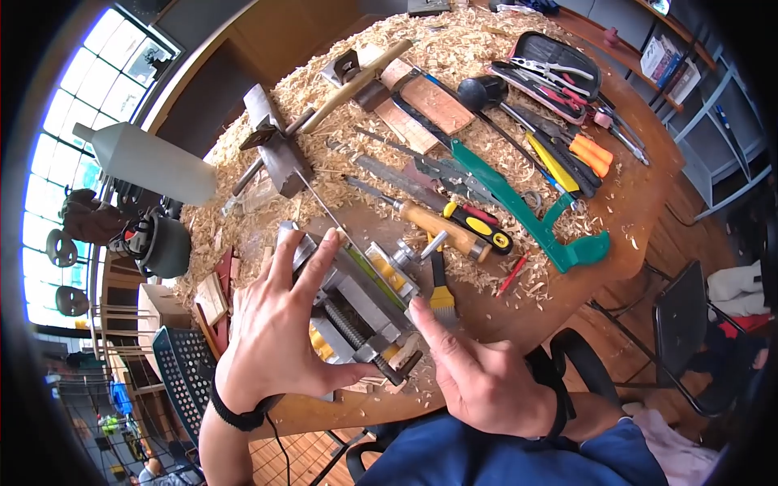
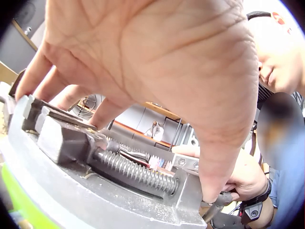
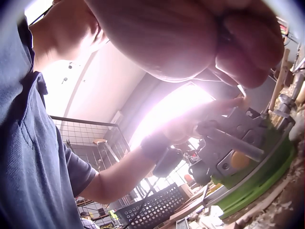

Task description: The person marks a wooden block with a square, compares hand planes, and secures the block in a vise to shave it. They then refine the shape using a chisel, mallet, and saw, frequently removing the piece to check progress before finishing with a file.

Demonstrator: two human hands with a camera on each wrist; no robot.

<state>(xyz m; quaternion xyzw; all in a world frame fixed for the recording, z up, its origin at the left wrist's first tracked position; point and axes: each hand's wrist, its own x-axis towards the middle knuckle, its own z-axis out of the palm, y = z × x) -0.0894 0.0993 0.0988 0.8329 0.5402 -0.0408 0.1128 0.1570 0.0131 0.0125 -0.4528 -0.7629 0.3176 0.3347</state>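
Observation:
A grey metal vise (image 1: 369,296) with a threaded screw (image 1: 344,324) lies on the workbench (image 1: 624,251). My left hand (image 1: 279,324) is spread over it. In the left wrist view the palm arches above the screw, with the fingers at the far end and the thumb at the near end. A thin metal rod or strip (image 1: 320,202) slants along the vise, passing by the left index fingertip. My right hand (image 1: 490,381) points its straight index finger at the vise's right edge, the fingertip right at the strip's near end. Its other fingers are curled in.
Beyond the vise, a green-handled saw (image 1: 535,231), a wooden-handled tool (image 1: 446,231) and a yellow-and-black handled tool (image 1: 478,227) lie among wood shavings (image 1: 308,85). An axe-like tool (image 1: 275,154) and a large plastic bottle (image 1: 150,162) are at left; an open tool case (image 1: 559,69) sits at right.

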